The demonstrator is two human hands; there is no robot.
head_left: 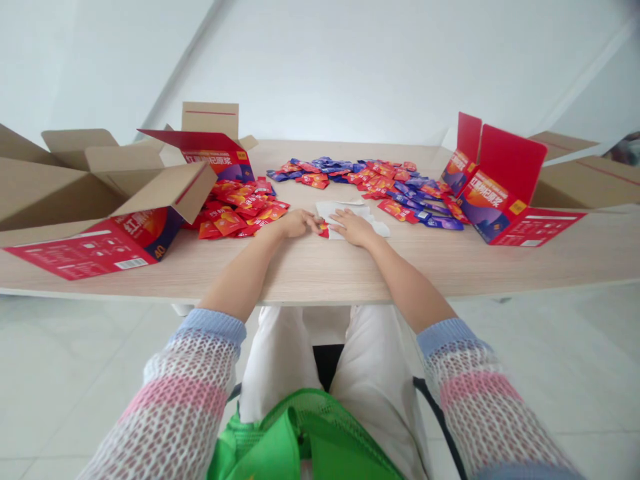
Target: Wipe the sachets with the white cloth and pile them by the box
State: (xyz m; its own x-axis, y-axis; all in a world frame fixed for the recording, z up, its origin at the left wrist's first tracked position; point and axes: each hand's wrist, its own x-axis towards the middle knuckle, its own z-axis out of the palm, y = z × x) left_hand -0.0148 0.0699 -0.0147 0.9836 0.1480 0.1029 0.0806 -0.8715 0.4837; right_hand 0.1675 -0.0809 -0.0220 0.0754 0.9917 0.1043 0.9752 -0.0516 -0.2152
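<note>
A white cloth or tissue (373, 217) lies on the table in front of me, folded and partly creased. My right hand (354, 228) rests on it, palm down with the fingers spread. From beneath the cloth's left edge peeks a small red sachet (324, 231), mostly hidden. My left hand (297, 224) has its fingers partly curled and its fingertips on that sachet. Just left of this hand is a heap of red sachets (235, 210). Mixed red and purple-blue sachets (395, 183) spread across the back and to the right.
A large open carton (115, 227) stands at the left, flaps sticking out, with another open red carton (215, 150) behind it. On the right is an open red carton (510, 193). The table's front edge (325, 297) runs just above my knees. A white wall rises behind.
</note>
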